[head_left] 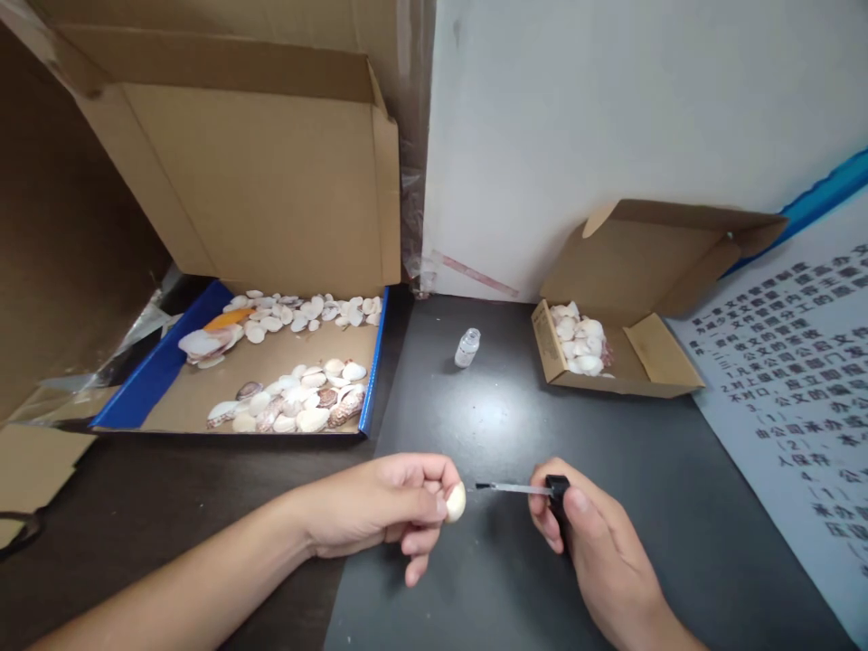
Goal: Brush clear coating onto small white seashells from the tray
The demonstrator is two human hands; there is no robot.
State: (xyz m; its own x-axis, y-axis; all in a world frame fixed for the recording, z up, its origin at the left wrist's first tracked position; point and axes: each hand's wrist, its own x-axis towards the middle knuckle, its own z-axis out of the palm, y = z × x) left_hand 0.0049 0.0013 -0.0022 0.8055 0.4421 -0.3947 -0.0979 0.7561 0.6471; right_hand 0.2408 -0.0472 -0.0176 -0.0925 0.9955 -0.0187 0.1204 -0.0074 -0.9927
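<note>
Between the thumb and fingers of my left hand is a small pale seashell, pinched at its edge. My right hand grips the black cap of a small applicator brush. The brush's clear stem points left, and its dark bristle tip is a short gap away from the shell. Beyond both hands a small clear glass bottle stands uncapped on the dark table, with a printed label on it.
On the left, an open blue-edged cardboard box holds many seashells in two groups. A smaller open cardboard box with white shells stands at the back right. A printed sheet leans along the right side. A white panel rises behind.
</note>
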